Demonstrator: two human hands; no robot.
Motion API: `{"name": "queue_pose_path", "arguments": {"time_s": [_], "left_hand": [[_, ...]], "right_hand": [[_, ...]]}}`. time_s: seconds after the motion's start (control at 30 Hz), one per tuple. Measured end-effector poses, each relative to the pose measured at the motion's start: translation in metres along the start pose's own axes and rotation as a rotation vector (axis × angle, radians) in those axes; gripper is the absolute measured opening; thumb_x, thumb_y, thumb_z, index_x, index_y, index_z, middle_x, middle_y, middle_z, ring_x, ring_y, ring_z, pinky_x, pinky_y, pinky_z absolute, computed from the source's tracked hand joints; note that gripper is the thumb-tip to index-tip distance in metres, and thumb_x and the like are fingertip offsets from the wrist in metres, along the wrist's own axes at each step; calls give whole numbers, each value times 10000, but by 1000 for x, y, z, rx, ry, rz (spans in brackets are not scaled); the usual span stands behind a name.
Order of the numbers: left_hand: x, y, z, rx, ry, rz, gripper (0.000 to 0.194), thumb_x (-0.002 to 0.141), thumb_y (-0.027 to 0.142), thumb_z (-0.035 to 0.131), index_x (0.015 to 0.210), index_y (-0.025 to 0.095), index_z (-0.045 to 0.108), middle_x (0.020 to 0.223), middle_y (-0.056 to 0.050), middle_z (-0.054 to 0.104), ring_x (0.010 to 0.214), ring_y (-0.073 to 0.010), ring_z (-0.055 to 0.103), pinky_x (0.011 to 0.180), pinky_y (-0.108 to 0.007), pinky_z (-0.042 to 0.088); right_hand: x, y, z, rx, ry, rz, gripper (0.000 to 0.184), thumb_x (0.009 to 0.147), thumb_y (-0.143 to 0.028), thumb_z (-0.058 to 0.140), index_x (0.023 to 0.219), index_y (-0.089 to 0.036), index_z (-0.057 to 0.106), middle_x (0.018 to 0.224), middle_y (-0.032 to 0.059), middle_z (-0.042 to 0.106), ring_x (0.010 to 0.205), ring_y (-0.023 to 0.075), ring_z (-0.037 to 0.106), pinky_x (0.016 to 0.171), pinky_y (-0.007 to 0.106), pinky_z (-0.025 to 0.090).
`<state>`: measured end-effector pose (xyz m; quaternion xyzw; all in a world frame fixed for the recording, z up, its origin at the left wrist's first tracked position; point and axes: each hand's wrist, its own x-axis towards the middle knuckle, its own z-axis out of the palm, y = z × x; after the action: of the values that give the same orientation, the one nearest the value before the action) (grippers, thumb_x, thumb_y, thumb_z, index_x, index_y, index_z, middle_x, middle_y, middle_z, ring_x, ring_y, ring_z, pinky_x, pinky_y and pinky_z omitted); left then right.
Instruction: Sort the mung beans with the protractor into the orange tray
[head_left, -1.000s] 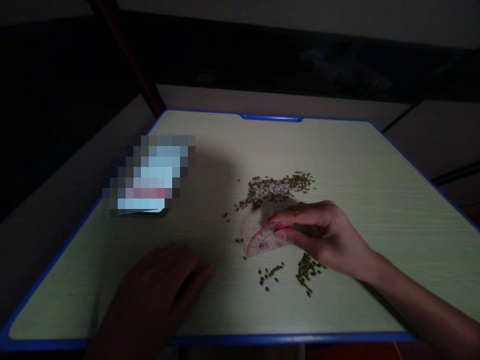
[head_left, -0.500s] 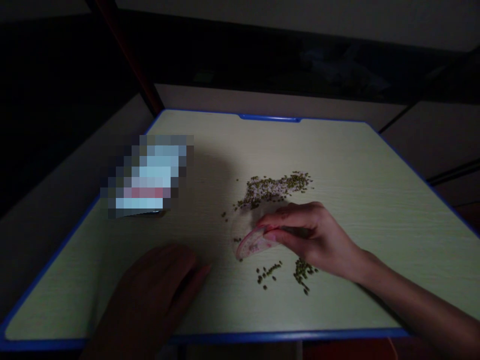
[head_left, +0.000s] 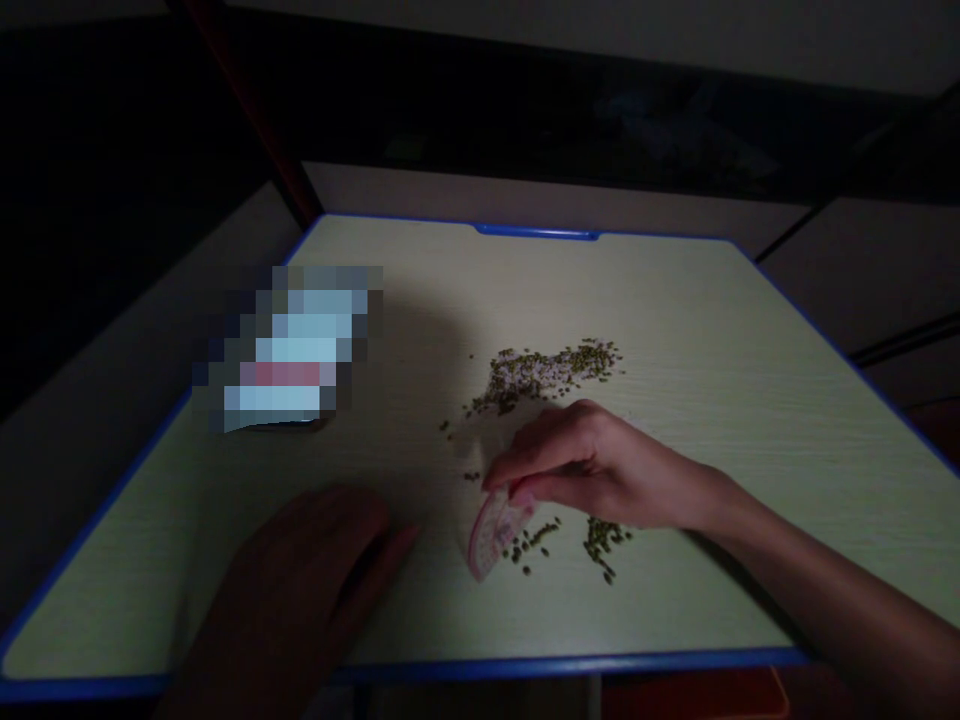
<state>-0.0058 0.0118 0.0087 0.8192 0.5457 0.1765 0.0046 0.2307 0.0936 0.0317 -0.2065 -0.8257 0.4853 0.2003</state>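
Between the thumb and fingers of my right hand [head_left: 581, 465] is a clear, pink-edged protractor [head_left: 491, 535], tilted over the table and close to a few loose green beans [head_left: 536, 540]. Behind that hand lies a long pile of green beans mixed with small whitish grains [head_left: 551, 370]. A separate cluster of green beans [head_left: 604, 545] sits just below the right wrist. My left hand [head_left: 315, 550] rests in shadow on the table's near left part, fingers loosely extended with the thumb a little apart, nothing visible in it.
The pale table [head_left: 675, 300] has a blue rim and a blue raised strip [head_left: 536, 232] at its far edge. A pixelated, lit, phone-like device [head_left: 292, 345] lies at the left. Something red [head_left: 697, 695] shows below the near edge.
My right hand has shifted left, and the protractor has swung toward me, its lower end now beside the small bean group. The left hand stays nearly still.
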Motion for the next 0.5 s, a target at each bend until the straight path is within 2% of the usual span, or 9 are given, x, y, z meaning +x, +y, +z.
{"name": "queue_pose_path", "arguments": {"time_s": [0.17, 0.33, 0.43, 0.5], "left_hand": [[-1, 0, 0, 13, 38, 41, 372, 910, 449, 336, 671, 231, 519, 641, 71, 548, 582, -88, 531, 564, -218, 417], [0, 0, -2, 31, 34, 50, 385, 911, 446, 333, 660, 225, 524, 630, 69, 553, 572, -90, 536, 556, -224, 419], [1, 1, -3, 27, 56, 60, 367, 912, 436, 337, 670, 227, 517, 628, 69, 546, 571, -89, 532, 552, -213, 418], [0, 1, -3, 44, 60, 62, 350, 914, 430, 335, 695, 228, 519, 657, 68, 560, 598, -86, 544, 583, -207, 432]], "right_hand": [[-3, 0, -4, 36, -71, 3, 200, 844, -107, 578, 989, -105, 715, 835, 78, 733, 728, 139, 672, 660, 227, 514], [-6, -2, -8, 24, -105, 4, 200, 840, -97, 578, 976, -119, 722, 817, 70, 729, 707, 134, 662, 646, 223, 504], [-9, -3, -7, -2, -88, 9, 198, 828, -78, 582, 961, -114, 725, 815, 67, 731, 717, 135, 660, 659, 221, 502], [-11, -4, -5, -28, -26, 26, 201, 818, -71, 583, 947, -124, 728, 813, 56, 732, 714, 133, 659, 648, 216, 501]]}}
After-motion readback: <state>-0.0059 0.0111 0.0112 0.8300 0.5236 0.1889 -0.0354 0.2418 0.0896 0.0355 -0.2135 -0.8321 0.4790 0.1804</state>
